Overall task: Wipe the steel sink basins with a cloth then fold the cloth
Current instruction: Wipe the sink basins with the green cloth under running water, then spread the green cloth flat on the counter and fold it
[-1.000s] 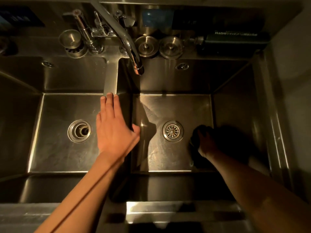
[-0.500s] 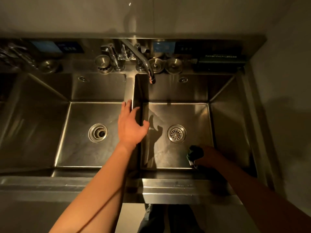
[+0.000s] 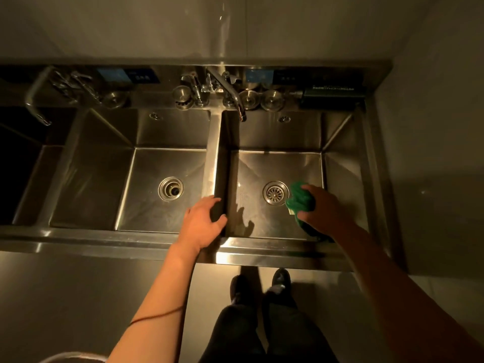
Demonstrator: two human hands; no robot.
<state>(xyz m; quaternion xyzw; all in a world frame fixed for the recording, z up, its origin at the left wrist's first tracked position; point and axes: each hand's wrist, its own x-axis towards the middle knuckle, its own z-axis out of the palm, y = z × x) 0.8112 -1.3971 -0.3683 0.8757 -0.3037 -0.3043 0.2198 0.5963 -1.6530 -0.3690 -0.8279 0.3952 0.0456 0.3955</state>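
A steel sink unit has a left basin [image 3: 110, 184] and a right basin [image 3: 251, 169], each with a round drain. My right hand [image 3: 323, 208] grips a bunched green cloth [image 3: 298, 199] over the right basin, just right of its drain [image 3: 275, 193]. My left hand [image 3: 201, 222] curls over the near end of the divider [image 3: 214, 153] between the two basins, thumb on the right basin's side. Part of the cloth is hidden under my right hand.
A faucet spout [image 3: 235, 100] reaches over the back of the right basin. Drain stoppers [image 3: 272, 100] and a strainer cup [image 3: 182, 94] stand on the back ledge, with a dark box [image 3: 332, 94] at the right. A third dark basin [image 3: 21, 163] lies far left. My feet [image 3: 262, 286] stand below the front rim.
The view has pulled back and up from the sink. My left hand slid toward me along the divider and now curls over it. My right hand lifted the cloth, now beside the drain.
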